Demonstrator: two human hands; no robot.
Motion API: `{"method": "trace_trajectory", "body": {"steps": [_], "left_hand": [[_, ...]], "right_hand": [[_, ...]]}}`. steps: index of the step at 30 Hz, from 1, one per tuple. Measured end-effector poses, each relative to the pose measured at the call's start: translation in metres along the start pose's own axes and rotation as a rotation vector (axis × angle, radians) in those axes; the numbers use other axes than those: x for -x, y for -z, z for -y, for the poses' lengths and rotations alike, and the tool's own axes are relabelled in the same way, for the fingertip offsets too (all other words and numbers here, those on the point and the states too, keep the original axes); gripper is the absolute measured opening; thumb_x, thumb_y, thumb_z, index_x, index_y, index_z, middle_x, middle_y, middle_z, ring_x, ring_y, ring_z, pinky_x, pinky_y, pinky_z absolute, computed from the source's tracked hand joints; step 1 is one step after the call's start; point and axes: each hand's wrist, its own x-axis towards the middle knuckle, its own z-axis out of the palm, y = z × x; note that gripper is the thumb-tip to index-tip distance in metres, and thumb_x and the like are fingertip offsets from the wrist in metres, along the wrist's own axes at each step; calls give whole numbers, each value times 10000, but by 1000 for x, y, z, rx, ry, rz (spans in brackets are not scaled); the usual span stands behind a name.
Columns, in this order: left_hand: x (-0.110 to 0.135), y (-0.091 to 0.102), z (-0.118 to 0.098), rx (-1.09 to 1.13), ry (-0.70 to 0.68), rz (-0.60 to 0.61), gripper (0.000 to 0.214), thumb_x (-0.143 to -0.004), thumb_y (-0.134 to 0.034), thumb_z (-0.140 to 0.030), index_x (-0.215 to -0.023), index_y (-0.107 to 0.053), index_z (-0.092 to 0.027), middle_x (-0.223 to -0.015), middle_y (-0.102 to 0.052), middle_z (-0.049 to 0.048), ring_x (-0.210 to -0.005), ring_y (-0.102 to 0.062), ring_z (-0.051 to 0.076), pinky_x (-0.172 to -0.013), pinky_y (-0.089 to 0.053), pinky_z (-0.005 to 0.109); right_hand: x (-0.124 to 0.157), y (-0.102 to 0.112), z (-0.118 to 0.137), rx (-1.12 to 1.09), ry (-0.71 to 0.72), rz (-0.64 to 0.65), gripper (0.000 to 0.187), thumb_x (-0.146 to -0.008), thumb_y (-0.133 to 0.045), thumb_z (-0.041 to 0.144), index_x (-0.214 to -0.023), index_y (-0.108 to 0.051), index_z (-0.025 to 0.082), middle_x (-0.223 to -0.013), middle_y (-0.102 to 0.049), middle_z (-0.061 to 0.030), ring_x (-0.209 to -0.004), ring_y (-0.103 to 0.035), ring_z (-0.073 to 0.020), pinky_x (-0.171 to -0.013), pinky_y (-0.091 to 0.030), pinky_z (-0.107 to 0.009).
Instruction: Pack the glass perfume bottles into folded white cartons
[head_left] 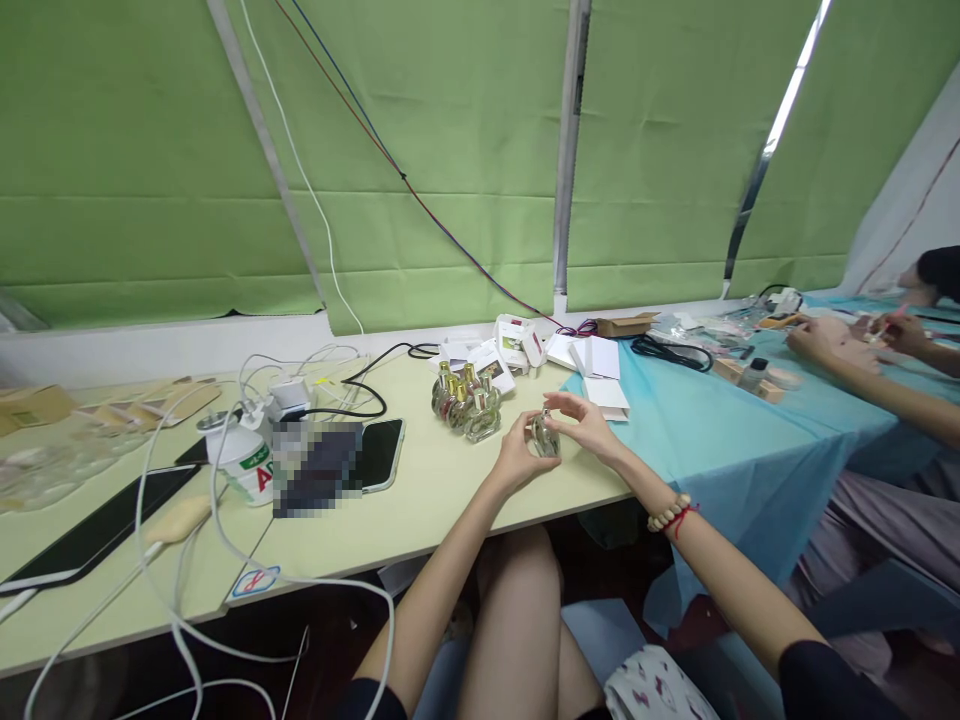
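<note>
A small clear glass perfume bottle is held upright just above the front part of the table. My left hand is closed around its side, thumb along the bottom. From the right, my right hand has its fingers bent at the neck and top of the same bottle; exactly what the fingertips pinch is too small to make out. Several similar perfume bottles, some with gold tops, stand close together to the left of my hands. Behind them lie small white printed boxes.
Folded white cards lie behind my right hand. To the left are a phone, a white bottle, a tablet and looping white cables. On the right, a co-worker's arm reaches over a blue cloth.
</note>
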Motion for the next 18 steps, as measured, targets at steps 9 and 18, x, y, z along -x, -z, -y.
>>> {"method": "trace_trajectory", "body": {"steps": [9,18], "left_hand": [[-1,-1,0,-2,-5,-12,700,-504,-780,-185,-1137,-483,-206,-1123,-580,60,-923,-559,174,-801,-473,303],[-2,-1,5,0,-20,-9,720,-510,-789,-199,-1160,-479,-205,-1179,-570,66,-934,-562,173,-817,-462,300]], "right_hand": [[-1,0,8,-99,-63,-18,535,-678,-738,428,-1139,-581,207,-981,-713,-93,-1002,-651,-243,-944,-475,-463],[-2,-3,5,-12,-37,-69,551,-663,-738,430,-1127,-555,198,-981,-663,-87,-962,-636,-228,-921,-479,-453]]}}
